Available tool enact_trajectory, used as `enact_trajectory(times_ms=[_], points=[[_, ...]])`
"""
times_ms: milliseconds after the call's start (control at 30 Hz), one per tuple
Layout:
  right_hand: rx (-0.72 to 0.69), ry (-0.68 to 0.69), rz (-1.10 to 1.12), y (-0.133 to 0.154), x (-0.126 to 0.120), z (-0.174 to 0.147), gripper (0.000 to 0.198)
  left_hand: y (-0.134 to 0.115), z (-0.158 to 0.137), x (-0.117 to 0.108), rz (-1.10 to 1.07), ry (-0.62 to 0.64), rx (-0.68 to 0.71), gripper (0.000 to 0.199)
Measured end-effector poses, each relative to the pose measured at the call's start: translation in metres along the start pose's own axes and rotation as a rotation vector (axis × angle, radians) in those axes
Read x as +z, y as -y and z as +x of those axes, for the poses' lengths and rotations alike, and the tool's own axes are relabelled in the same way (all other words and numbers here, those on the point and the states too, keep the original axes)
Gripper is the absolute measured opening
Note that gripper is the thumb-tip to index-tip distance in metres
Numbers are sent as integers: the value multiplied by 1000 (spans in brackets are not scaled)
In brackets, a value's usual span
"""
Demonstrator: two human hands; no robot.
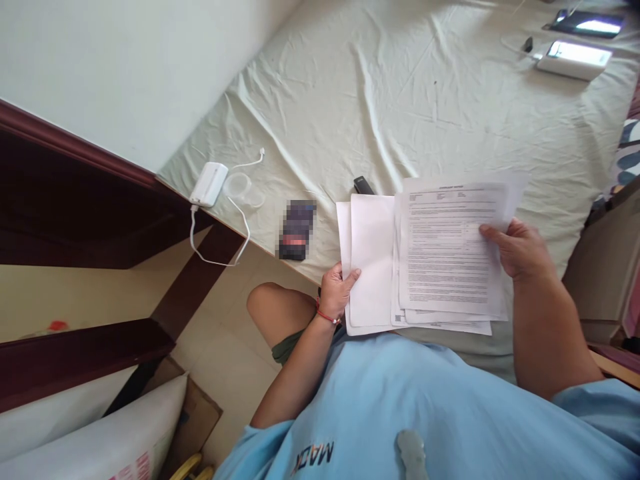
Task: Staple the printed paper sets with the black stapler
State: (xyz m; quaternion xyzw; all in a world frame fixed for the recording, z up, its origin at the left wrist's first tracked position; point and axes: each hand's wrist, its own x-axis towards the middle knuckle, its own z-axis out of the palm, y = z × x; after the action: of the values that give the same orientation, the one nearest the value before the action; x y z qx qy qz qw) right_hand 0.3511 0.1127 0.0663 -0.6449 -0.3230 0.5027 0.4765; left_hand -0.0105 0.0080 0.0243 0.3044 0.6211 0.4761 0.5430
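Several sheets of paper are spread between my two hands, above the near edge of the sheet-covered bed. My left hand (339, 291) pinches the blank-looking white sheets (373, 260) at their left edge, thumb on top. A red bracelet circles that wrist. On the other side, my right hand (523, 247) grips the printed sheets (447, 250) by their right edge, its thumb over the text and its other fingers hidden behind. The printed sheets overlap the blank ones. Just beyond the papers lies a small black object (363, 185), partly covered by them.
A white power bank (209, 185) with a cable sits at the bed's left edge, near a clear round lid (237, 185). A blurred dark item (297, 230) lies closer. Another white device (575, 60) and a phone (587, 24) rest far right. Dark wooden framing (75, 193) stands left.
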Motion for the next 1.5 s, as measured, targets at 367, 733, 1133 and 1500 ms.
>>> enact_trajectory(times_ms=[367,733,1133,1500], points=[[-2,143,38,1,48,-9,33,3,-6,-4,57,58,154,97],[-31,230,57,-5,72,-16,31,8,0,-10,122,64,206,40],[-151,149,-51,-19,78,-11,25,-1,-6,-7,259,54,251,33],[-97,29,7,-18,29,-4,28,2,-4,-7,125,70,183,44]])
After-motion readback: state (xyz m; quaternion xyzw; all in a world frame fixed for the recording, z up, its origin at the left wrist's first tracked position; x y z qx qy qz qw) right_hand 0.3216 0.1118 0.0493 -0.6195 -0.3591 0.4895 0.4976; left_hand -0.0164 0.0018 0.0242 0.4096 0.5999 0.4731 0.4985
